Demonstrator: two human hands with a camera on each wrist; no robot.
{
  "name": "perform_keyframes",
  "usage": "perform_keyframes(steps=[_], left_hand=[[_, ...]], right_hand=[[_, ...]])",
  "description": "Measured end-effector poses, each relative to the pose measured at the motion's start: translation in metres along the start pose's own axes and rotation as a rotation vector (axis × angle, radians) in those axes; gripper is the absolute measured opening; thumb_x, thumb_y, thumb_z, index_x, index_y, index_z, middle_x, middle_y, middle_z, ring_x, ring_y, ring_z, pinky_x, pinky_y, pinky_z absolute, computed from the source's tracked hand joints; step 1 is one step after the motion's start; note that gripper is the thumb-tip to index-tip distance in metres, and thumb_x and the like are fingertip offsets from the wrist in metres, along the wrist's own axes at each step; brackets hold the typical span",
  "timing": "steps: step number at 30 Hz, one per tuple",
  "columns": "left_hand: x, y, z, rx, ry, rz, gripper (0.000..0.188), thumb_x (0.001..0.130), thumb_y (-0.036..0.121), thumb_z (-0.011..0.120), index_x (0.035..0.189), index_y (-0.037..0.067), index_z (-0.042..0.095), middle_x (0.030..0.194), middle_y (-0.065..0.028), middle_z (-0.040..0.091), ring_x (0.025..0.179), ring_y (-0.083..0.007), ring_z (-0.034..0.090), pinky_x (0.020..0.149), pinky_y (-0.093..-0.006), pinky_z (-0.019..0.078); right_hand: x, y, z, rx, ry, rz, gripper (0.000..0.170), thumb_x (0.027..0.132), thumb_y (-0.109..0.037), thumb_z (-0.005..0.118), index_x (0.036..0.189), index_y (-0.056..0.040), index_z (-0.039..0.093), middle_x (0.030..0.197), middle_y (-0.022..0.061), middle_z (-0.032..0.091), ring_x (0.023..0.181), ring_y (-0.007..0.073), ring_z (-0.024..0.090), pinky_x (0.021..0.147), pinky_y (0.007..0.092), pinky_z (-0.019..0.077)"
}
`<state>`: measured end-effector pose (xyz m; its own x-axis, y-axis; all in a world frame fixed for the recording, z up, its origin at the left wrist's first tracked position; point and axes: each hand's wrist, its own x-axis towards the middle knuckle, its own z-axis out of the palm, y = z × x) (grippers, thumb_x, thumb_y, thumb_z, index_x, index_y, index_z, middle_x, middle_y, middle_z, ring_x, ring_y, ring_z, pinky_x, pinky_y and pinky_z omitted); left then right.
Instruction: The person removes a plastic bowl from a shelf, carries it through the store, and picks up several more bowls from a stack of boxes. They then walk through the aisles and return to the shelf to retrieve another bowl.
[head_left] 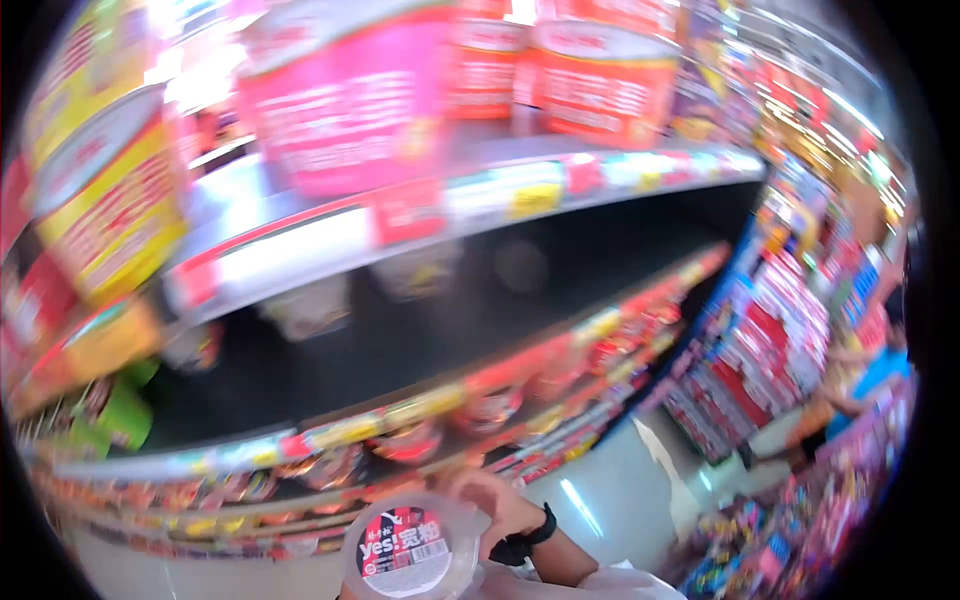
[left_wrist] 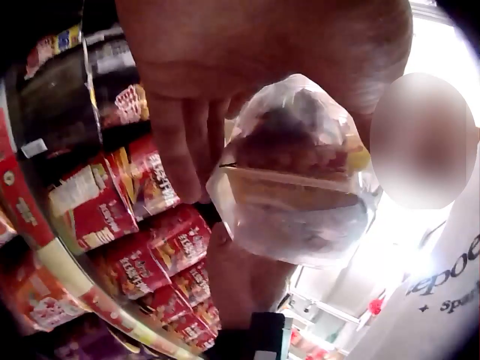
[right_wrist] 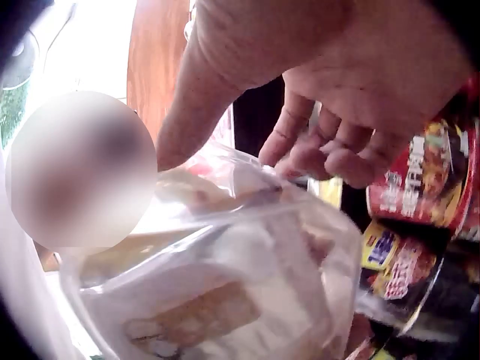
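Note:
A clear round plastic tub (head_left: 405, 550) of wide noodles, with a black, red and white "yes! 宽粉" label, is held low in front of me in the head view. In the left wrist view packets show through the tub's (left_wrist: 292, 232) clear wall. My left hand (left_wrist: 262, 52) holds it between thumb and fingers; the head view hides this hand. My right hand (head_left: 500, 505), with a black band at the wrist, grips the tub's right edge. From the right wrist camera, the right hand's (right_wrist: 300, 75) thumb and curled fingers meet the near side of the clear plastic.
Shelves of instant noodles stand ahead, with large pink (head_left: 340, 110) and orange (head_left: 605, 80) noodle buckets on top and a dark shelf bay (head_left: 480, 300) below. Red noodle packs (left_wrist: 127, 262) fill the lower rows. A person in blue (head_left: 865, 385) is at the right, beyond the aisle floor (head_left: 590, 490).

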<state>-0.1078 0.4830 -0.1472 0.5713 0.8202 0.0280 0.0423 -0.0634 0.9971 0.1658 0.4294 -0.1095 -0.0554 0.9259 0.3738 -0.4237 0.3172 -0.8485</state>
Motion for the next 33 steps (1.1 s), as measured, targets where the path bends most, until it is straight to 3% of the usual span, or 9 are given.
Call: perform_keyframes(steps=[4, 8, 10, 12, 18, 24, 26, 29, 33], left_hand=[[0.047, -0.014, 0.005, -0.02, -0.183, -0.016, 0.094, 0.068, 0.026, 0.089, 0.146, -0.003, 0.044, 0.14, -0.0192, 0.057, 0.129, -0.0286, 0.054, 0.108, -0.0402, 0.0425], [0.067, -0.019, -0.001, -0.042, -0.339, -0.029, 0.097, 0.065, 0.029, 0.091, 0.145, -0.002, 0.045, 0.138, -0.0191, 0.058, 0.128, -0.0285, 0.056, 0.107, -0.0403, 0.043], [0.078, -0.018, -0.011, -0.055, -0.399, -0.036, 0.098, 0.064, 0.03, 0.092, 0.145, -0.002, 0.046, 0.138, -0.019, 0.059, 0.127, -0.0285, 0.056, 0.107, -0.0403, 0.0433], [0.074, -0.019, -0.023, -0.079, -0.448, -0.03, 0.1, 0.063, 0.032, 0.092, 0.145, -0.002, 0.046, 0.137, -0.0189, 0.059, 0.126, -0.0285, 0.057, 0.107, -0.0404, 0.0436], [0.07, -0.005, -0.08, -0.095, -0.507, -0.003, 0.104, 0.059, 0.036, 0.095, 0.144, -0.002, 0.047, 0.135, -0.0187, 0.061, 0.124, -0.0284, 0.059, 0.106, -0.0406, 0.0444], [0.071, 0.048, -0.161, -0.038, -0.489, -0.04, 0.108, 0.056, 0.04, 0.097, 0.143, -0.001, 0.048, 0.133, -0.0185, 0.063, 0.122, -0.0283, 0.061, 0.105, -0.0408, 0.0452], [0.077, 0.078, -0.182, 0.071, -0.505, 0.118, 0.111, 0.054, 0.041, 0.098, 0.144, -0.001, 0.048, 0.134, -0.018, 0.063, 0.123, -0.0274, 0.061, 0.106, -0.0405, 0.0449], [0.085, 0.047, -0.218, -0.221, -0.434, 0.144, 0.117, 0.052, 0.043, 0.1, 0.146, -0.001, 0.047, 0.137, -0.0163, 0.062, 0.124, -0.0265, 0.06, 0.11, -0.0409, 0.0436], [0.075, 0.043, -0.213, -0.86, -0.333, -0.254, 0.121, 0.046, 0.046, 0.102, 0.143, -0.003, 0.05, 0.137, -0.016, 0.061, 0.122, -0.0246, 0.061, 0.111, -0.0405, 0.0453]], right_hand=[[-0.013, 0.009, -0.031, -0.165, 0.009, 0.163, 0.083, 0.054, -0.043, 0.101, 0.111, -0.006, 0.054, 0.111, 0.0014, 0.056, 0.106, 0.0121, 0.055, 0.093, 0.0308, 0.0434], [-0.024, 0.005, -0.027, -0.223, 0.135, 0.053, 0.067, 0.063, -0.025, 0.099, 0.112, -0.0033, 0.06, 0.095, -0.0005, 0.062, 0.087, 0.009, 0.058, 0.081, 0.0268, 0.046], [-0.024, 0.011, -0.032, -0.262, 0.185, 0.136, 0.068, 0.065, -0.038, 0.097, 0.114, -0.0022, 0.065, 0.106, 0.0034, 0.066, 0.102, 0.0149, 0.061, 0.091, 0.0308, 0.0476], [-0.026, 0.018, -0.015, -0.216, 0.162, 0.023, 0.067, 0.063, -0.026, 0.099, 0.114, -0.0042, 0.061, 0.096, -0.0009, 0.062, 0.089, 0.0093, 0.059, 0.082, 0.0264, 0.0466], [-0.006, 0.025, 0.026, -0.287, 0.261, 0.111, 0.064, 0.065, -0.045, 0.097, 0.103, -0.0026, 0.068, 0.102, 0.0051, 0.067, 0.098, 0.017, 0.061, 0.091, 0.0343, 0.0459], [0.072, 0.032, 0.083, -0.058, 0.23, 0.017, 0.042, 0.071, -0.03, 0.096, 0.084, -0.0021, 0.068, 0.085, 0.0068, 0.068, 0.08, 0.0189, 0.06, 0.078, 0.0342, 0.0457], [0.095, 0.038, 0.104, -0.035, 0.19, 0.024, 0.038, 0.072, -0.028, 0.095, 0.083, -0.0017, 0.069, 0.085, 0.0073, 0.069, 0.08, 0.0191, 0.062, 0.079, 0.035, 0.0469], [0.137, 0.062, 0.119, 0.078, 0.09, 0.046, 0.025, 0.078, -0.016, 0.089, 0.089, -0.0019, 0.071, 0.093, 0.0073, 0.072, 0.092, 0.0196, 0.066, 0.089, 0.0358, 0.0485], [0.138, 0.058, 0.113, 0.072, 0.032, 0.14, 0.023, 0.079, -0.006, 0.084, 0.097, -0.0023, 0.071, 0.098, 0.0063, 0.071, 0.098, 0.0179, 0.065, 0.094, 0.0348, 0.0472]])
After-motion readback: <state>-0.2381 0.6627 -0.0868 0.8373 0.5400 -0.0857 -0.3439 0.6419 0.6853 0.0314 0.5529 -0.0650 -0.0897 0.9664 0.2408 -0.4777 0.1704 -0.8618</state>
